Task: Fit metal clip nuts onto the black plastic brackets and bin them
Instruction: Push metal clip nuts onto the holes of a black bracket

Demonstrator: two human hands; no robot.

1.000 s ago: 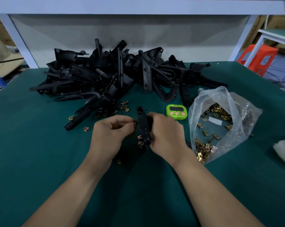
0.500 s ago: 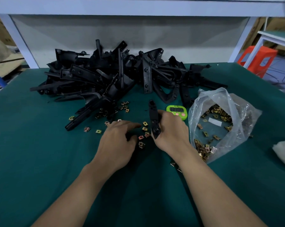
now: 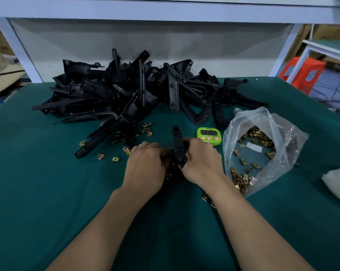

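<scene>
My right hand (image 3: 201, 163) grips a narrow black plastic bracket (image 3: 178, 146) and holds it upright over the green table (image 3: 38, 192). My left hand (image 3: 145, 167) is curled against the bracket's lower left side; its fingertips are hidden, so I cannot see whether a clip nut is between them. Loose brass-coloured clip nuts (image 3: 115, 159) lie scattered on the cloth to the left of my hands. A large heap of black brackets (image 3: 126, 94) fills the back of the table.
A clear plastic bag (image 3: 263, 149) full of clip nuts lies open at the right, some spilled near my right wrist. A green timer (image 3: 209, 136) sits behind my right hand. A white bundle (image 3: 339, 182) lies at the right edge. An orange stool (image 3: 302, 73) stands beyond the table.
My left hand, spread flat over the loose clip nuts half a second ago, has curled and moved right against the bracket. The right hand kept hold of the bracket.
</scene>
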